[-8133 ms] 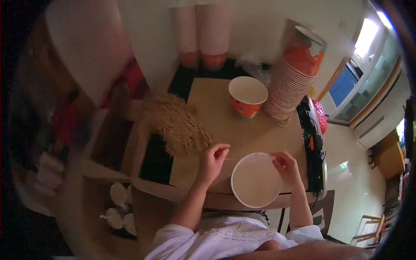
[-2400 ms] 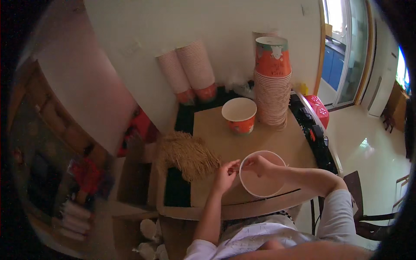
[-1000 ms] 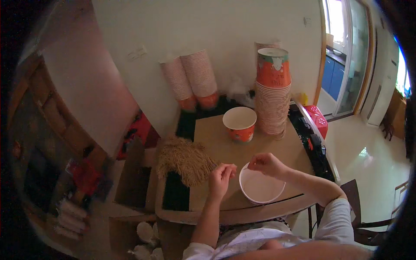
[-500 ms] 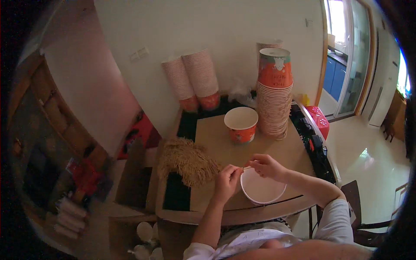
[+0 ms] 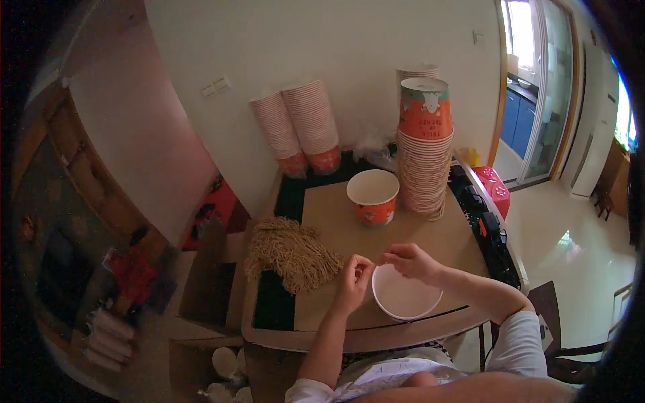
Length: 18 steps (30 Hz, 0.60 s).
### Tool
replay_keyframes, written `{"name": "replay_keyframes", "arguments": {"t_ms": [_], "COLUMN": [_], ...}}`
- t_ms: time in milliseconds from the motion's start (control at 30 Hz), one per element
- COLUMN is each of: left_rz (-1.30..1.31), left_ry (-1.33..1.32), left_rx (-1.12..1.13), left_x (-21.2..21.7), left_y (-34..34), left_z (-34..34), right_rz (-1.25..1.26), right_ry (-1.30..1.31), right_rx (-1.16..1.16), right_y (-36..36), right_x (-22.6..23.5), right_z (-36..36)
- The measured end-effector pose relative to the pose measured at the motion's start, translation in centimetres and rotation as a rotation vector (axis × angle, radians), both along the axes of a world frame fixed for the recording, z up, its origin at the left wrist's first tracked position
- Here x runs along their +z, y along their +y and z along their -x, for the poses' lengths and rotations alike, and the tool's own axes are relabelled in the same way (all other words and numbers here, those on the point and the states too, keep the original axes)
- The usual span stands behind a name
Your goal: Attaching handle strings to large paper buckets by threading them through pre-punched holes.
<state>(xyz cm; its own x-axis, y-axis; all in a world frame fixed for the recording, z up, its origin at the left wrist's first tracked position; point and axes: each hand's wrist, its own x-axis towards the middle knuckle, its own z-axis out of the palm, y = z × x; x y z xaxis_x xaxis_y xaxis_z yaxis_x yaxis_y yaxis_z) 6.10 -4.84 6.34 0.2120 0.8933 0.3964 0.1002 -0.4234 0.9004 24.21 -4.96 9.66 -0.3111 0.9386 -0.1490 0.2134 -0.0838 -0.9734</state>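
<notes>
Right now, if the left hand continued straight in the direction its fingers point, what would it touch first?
Probably the right hand. The left hand points up and to the right, with its fingers just short of the right fingers over the near rim of the white bowl. Whether they already touch is unclear.

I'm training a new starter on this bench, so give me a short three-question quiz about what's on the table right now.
1. True or false: the orange cup standing alone on the table is upright with its mouth open.
2. What lies beside the left hand? A) a heap of tan string-like bundles B) a pair of scissors C) a stack of plates
3. Fill in: both hands meet over the rim of a white ____.

Key: 1 true. 2 A, the heap. 3 bowl; the right hand reaches over it.
</notes>
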Motion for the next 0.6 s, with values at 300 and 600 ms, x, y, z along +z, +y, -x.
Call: {"name": "replay_keyframes", "arguments": {"t_ms": [300, 600], "left_rz": [0.040, 0.054], "left_ry": [0.083, 0.218], "left_rx": [-0.010, 0.015], "left_x": [0.0, -5.3], "left_y": [0.4, 1.8], "left_z": [0.5, 2.0], "right_rz": [-0.121, -0.158], "right_ry": [-0.197, -0.297], "right_rx": [0.027, 0.033], "right_y": [-0.4, 1.4], "right_x": [0.8, -6.3], "right_z": [0.2, 0.0]}}
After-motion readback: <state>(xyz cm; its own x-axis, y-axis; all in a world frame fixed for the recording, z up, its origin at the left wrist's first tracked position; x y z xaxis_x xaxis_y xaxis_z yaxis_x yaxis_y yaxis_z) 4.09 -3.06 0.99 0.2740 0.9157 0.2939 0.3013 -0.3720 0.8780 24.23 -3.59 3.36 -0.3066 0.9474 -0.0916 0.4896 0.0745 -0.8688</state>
